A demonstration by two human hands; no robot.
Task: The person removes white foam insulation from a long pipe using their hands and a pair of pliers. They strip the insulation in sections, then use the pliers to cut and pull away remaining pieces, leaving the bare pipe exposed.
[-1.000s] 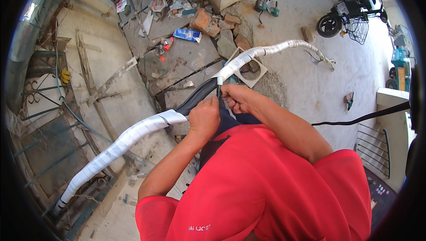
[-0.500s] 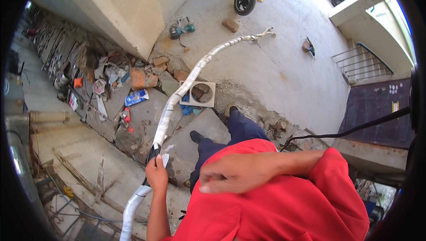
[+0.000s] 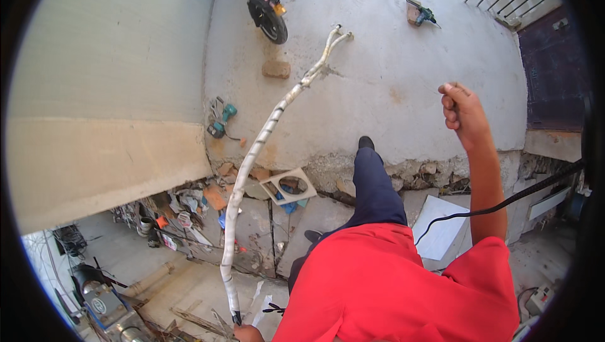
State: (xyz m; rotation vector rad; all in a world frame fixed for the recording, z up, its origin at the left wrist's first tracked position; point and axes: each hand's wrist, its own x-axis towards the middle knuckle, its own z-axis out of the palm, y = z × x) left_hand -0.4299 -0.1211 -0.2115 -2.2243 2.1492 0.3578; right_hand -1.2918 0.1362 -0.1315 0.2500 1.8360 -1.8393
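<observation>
head view: looking down over a red shirt (image 3: pixel 403 291) and a dark trouser leg (image 3: pixel 373 191) stepping onto a raised concrete floor (image 3: pixel 391 58).
left grip: the left hand (image 3: pixel 247 334) shows only at the bottom edge, closed around the lower, black-tipped end of the tape-wrapped pipe bundle (image 3: pixel 252 159); the fingers themselves are mostly cut off by the frame.
right grip: the right hand (image 3: pixel 465 114) is raised well off to the right of the bundle, fingers curled into a loose fist; whether it holds anything cannot be told.
pipe bundle: long, white-wrapped, running up and away from the left grip, bending rightward, its far forked end lying on the concrete well beyond both grips.
black cable (image 3: pixel 504 202): passes under the right forearm, toward the right edge.
beside the bundle: a square white frame with a round hole (image 3: pixel 288 185) lies just right of its middle; rubble and scraps (image 3: pixel 189 203) to its left.
farther out: a teal power drill (image 3: pixel 222 120) left of the bundle, a brick (image 3: pixel 276 68), a bicycle wheel (image 3: pixel 270 17), another power tool (image 3: pixel 421 14) beyond the right grip.
</observation>
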